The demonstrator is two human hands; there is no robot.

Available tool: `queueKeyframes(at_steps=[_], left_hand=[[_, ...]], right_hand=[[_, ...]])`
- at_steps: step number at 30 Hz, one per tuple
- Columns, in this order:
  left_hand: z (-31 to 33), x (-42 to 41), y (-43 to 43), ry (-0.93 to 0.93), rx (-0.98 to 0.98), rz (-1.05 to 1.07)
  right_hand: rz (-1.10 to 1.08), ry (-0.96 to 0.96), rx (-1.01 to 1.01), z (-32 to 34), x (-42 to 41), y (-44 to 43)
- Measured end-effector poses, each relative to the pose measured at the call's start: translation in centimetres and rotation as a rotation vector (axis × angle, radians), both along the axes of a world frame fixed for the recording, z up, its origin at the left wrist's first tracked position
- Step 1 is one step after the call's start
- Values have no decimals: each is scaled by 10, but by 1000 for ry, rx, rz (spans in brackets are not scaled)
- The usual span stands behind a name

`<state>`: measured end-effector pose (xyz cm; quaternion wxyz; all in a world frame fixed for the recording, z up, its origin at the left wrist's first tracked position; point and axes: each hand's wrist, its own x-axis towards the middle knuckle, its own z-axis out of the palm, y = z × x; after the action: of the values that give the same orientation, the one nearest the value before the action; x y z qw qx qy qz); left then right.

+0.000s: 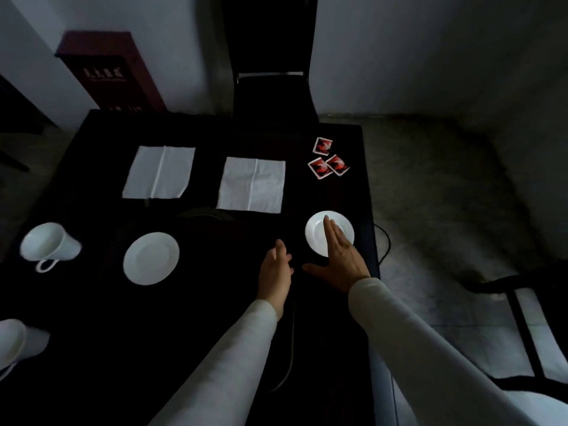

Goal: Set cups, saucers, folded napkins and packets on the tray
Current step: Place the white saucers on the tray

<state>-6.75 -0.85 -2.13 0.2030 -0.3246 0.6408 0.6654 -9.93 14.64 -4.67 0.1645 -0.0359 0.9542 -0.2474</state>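
On the dark table, my right hand (pixel 338 256) stretches flat with straight fingers over a small white saucer (pixel 316 233) near the right edge. My left hand (pixel 275 270) hovers beside it with relaxed fingers, holding nothing. A second white saucer (pixel 151 258) sits to the left on a dark round tray (pixel 196 215) whose rim is barely visible. One white cup (pixel 50 245) lies on its side at far left; another cup (pixel 18 342) shows at the lower left corner. Two unfolded white napkins (pixel 159 172) (pixel 252 184) lie farther back. Three red packets (pixel 327 159) sit at the back right.
A black chair (pixel 272 72) stands behind the table, and another chair (pixel 522 327) is at the right on the grey floor. A dark red box (pixel 113 72) leans against the wall at back left. The table's right edge runs just past the right saucer.
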Motion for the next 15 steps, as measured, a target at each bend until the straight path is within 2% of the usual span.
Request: queueKeyframes(at_steps=[9, 15], left_hand=[[-16, -23, 54, -71, -20, -72], [-30, -34, 63, -118, -54, -33]], right_hand=[[24, 3, -13, -14, -26, 50], [79, -21, 8, -29, -42, 55]])
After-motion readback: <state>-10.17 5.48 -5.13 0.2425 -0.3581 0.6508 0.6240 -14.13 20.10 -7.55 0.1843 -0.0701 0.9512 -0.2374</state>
